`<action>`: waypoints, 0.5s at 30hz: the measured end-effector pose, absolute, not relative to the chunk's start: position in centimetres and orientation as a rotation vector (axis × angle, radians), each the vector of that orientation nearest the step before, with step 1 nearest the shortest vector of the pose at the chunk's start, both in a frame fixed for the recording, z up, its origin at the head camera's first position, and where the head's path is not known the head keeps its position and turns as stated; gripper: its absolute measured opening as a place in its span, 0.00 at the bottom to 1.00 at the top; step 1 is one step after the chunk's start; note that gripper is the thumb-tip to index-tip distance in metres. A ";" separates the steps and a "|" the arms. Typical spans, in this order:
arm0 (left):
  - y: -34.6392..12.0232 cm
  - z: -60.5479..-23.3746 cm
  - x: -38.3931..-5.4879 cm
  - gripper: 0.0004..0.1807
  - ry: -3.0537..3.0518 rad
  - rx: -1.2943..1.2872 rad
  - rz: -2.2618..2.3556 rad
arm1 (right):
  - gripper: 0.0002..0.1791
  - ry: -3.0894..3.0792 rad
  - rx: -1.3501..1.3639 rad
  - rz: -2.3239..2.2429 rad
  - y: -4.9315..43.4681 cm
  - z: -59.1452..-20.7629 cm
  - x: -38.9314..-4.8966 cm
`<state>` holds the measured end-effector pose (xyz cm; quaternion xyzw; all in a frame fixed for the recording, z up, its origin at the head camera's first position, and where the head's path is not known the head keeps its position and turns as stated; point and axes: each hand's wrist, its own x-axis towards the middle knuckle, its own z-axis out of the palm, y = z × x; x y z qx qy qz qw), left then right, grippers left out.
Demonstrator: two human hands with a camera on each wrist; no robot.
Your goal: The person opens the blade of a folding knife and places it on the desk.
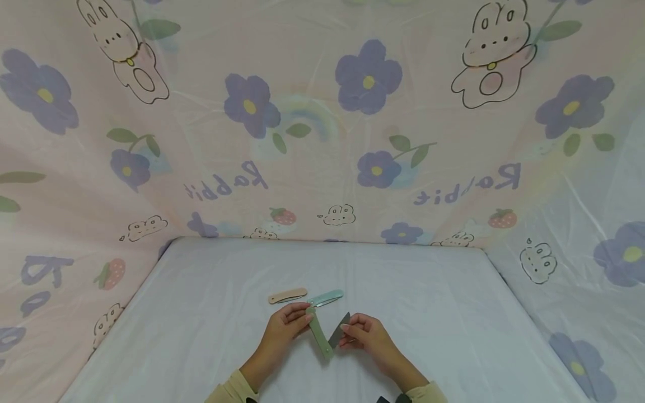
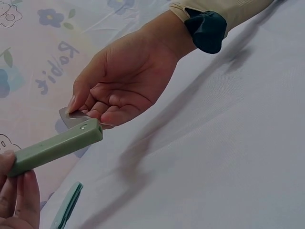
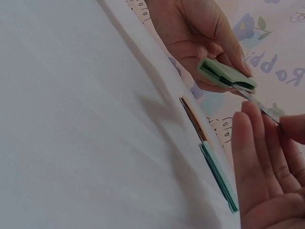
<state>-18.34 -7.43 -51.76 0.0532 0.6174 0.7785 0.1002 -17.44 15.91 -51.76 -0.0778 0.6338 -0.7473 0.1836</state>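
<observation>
My left hand (image 1: 285,327) grips the green handle of a folding knife (image 1: 319,334) near its far end. The thumb and fingertips of my right hand (image 1: 370,337) pinch the grey blade (image 1: 339,331), which stands partly swung out, making a V with the handle. In the right wrist view, the blade comes out of the slot in the green handle (image 3: 224,75). Just beyond my left hand, a teal folding knife (image 1: 326,297) and a tan folding knife (image 1: 288,295) lie folded on the white tabletop.
A white cloth covers the tabletop (image 1: 216,280). Pale fabric (image 1: 312,184) printed with rabbits and purple flowers hangs behind the table and along both sides. A dark green band (image 2: 207,31) circles the right wrist at the cream sleeve.
</observation>
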 end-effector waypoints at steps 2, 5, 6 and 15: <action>-7.5 -51.7 -18.3 0.24 1.810 0.147 2.313 | 0.09 1.788 -0.210 -2.117 16.0 -51.9 -17.5; -7.6 -51.5 -18.2 0.25 1.778 0.120 2.330 | 0.07 1.784 -0.193 -2.138 16.2 -52.2 -17.6; -7.6 -51.5 -18.3 0.26 1.766 0.104 2.335 | 0.07 1.782 -0.189 -2.146 16.2 -52.3 -17.6; -7.9 -52.0 -18.5 0.26 1.721 0.035 2.369 | 0.08 1.723 -0.164 -2.224 16.5 -52.4 -17.5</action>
